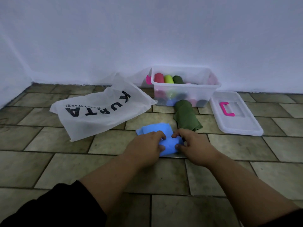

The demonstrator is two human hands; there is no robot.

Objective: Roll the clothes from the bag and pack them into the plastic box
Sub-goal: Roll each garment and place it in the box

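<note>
Left hand (144, 145): my fingers are curled down over the near end of the blue cloth (161, 136), thumb tucked under its edge, gripping the rolled part.
Right hand (191, 145): fingers bent and pinching the same roll from its right side, thumb tip pressed on the cloth; not far open at all.
Blue cloth: on the floor (65, 169) between my hands, near end bunched into a roll, far end still flat and spreading toward 11 o'clock.
Green cloth (186, 116): loosely rolled, lying at 1 o'clock from my hands, its far end touching the front of the box (185, 94).
Box: at 12 o'clock by the wall, open, holding red, yellow and green rolls on top, more below.
Lid (236, 120): flat on the floor just right of the box, pink handle up.
Bag (101, 110): white, lying slack at 10 o'clock, left of the box.
</note>
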